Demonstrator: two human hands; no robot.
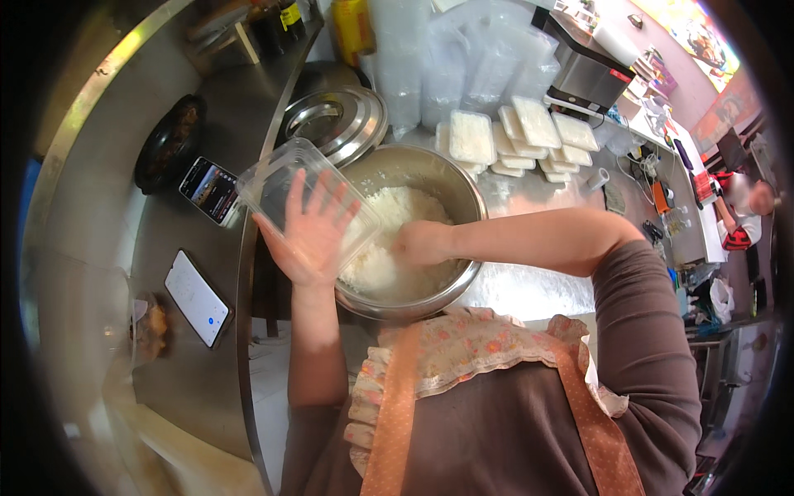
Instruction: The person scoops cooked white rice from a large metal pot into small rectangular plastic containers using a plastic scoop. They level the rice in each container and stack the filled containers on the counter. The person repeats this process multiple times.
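Observation:
My left hand (314, 232) holds a clear plastic container (273, 177) from beneath, its spread fingers showing through the base. The container is tilted over the left rim of a large steel pot (466, 180). White rice (403, 201) lies in the pot in loose heaps, with some grains stuck to the wall. My right hand (423, 243) reaches into the pot at the rice, blurred; its fingers and anything they hold are hidden. Behind the pot and to the right are stacked lidded containers of rice (472, 136). A steel lid (347, 124) rests behind the pot on the left.
On the left steel shelf are a lit phone (212, 189), a second phone (197, 297) and a black bowl of food (177, 139). Tall stacks of wrapped clear containers (446, 62) stand at the back beside a steel appliance (589, 65). Another person (741, 204) is at far right.

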